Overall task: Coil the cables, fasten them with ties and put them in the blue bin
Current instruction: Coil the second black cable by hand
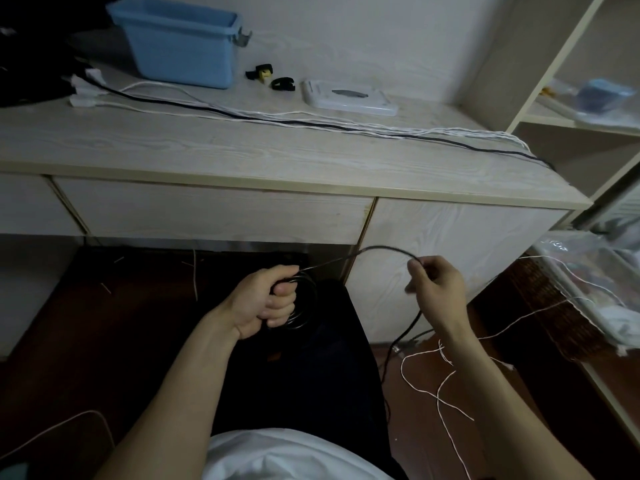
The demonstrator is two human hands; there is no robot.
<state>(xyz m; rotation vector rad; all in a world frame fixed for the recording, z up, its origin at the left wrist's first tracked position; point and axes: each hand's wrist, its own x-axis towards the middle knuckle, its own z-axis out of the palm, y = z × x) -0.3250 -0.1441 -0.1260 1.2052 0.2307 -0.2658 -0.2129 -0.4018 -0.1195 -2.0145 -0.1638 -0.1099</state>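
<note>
Hands work below the desk edge, in front of our lap: our left hand (268, 299) is curled tight round a small coil of black cable (304, 299), several loops gathered in the fist, and our right hand (437, 284) pinches the same cable between thumb and fingertips a little way along. Between the two hands the cable rises in a free arch, and past the right hand it drops toward the floor on our right. Loose white cables (440, 386) trail over the reddish floor there, crossing one another, one strand climbing toward the clutter at the right edge. Up on the pale wood desk (173, 147) we see a bundle of white cables with one black cable (311, 123) among them, lying stretched from the left side to the right corner, where they fall over the edge. The blue bin (180, 46) stands at the back left of the desk against the wall, well apart from our hands; we cannot tell what is inside it. Just to its right lie the black ties (282, 83), one beside a small yellow-and-black piece, and next to them a flat white box (349, 98). An open shelf unit (568, 109) stands to the right of the desk.
</note>
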